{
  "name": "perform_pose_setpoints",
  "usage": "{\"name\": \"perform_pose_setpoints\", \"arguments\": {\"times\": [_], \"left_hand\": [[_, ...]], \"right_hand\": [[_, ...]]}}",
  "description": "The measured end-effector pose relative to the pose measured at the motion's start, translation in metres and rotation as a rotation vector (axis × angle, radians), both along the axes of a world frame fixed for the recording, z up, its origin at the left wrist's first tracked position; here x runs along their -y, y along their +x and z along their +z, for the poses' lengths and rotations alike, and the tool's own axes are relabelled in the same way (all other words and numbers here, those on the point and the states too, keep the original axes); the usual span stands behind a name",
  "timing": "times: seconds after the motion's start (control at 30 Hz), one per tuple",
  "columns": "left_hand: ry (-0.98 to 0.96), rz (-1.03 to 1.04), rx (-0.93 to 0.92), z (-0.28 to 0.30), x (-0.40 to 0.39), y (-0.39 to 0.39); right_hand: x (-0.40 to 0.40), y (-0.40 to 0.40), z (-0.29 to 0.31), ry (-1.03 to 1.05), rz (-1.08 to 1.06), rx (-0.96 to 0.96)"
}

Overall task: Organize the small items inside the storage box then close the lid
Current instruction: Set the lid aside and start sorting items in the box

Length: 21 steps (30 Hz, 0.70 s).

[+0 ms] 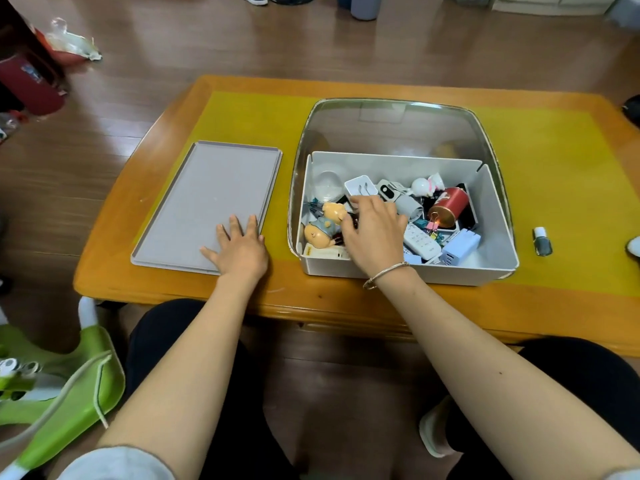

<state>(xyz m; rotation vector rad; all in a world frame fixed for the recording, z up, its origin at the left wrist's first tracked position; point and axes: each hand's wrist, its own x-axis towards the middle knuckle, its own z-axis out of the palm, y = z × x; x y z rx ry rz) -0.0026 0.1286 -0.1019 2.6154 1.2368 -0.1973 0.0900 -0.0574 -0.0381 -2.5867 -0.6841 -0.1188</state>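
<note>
head: nail polish bottle [542, 241] beside box [408, 271]

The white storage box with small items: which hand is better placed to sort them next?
Right. The right hand already reaches inside the white storage box, among the items; the left hand rests flat on the grey lid.

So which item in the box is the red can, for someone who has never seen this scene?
Start at the white storage box on the yellow table mat. Look toward its right side, past the right hand. The red can lies tipped on its side, the only red cylinder there, with a shiny gold end.
</note>
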Motion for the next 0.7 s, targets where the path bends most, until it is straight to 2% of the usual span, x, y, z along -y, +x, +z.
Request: {"name": "perform_pose_setpoints", "arguments": {"times": [0.07,0.2,0.3,0.4,0.47,0.57,0.7], "left_hand": [[-0.024,0.015,0.030,0.014,0.004,0.007],[-0.029,-0.051,0.368,0.043,0.024,0.023],[-0.163,-0.127,0.514,0.064,0.043,0.039],[-0.227,-0.183,0.487,0.075,0.058,0.054],[-0.196,-0.200,0.422,0.076,0.064,0.061],[-0.120,-0.200,0.350,0.071,0.067,0.064],[-0.017,-0.212,0.297,0.063,0.068,0.062]], "right_hand": [[0.017,0.009,0.003,0.002,-0.032,0.039],[0.061,0.031,0.011,-0.064,-0.115,0.096],[0.095,0.048,0.018,-0.135,-0.175,0.127],[0.124,0.063,0.022,-0.174,-0.229,0.138],[0.140,0.070,0.021,-0.194,-0.280,0.104],[0.159,0.074,0.016,-0.207,-0.334,-0.039],[0.166,0.076,0.009,-0.107,-0.330,-0.219]]}}
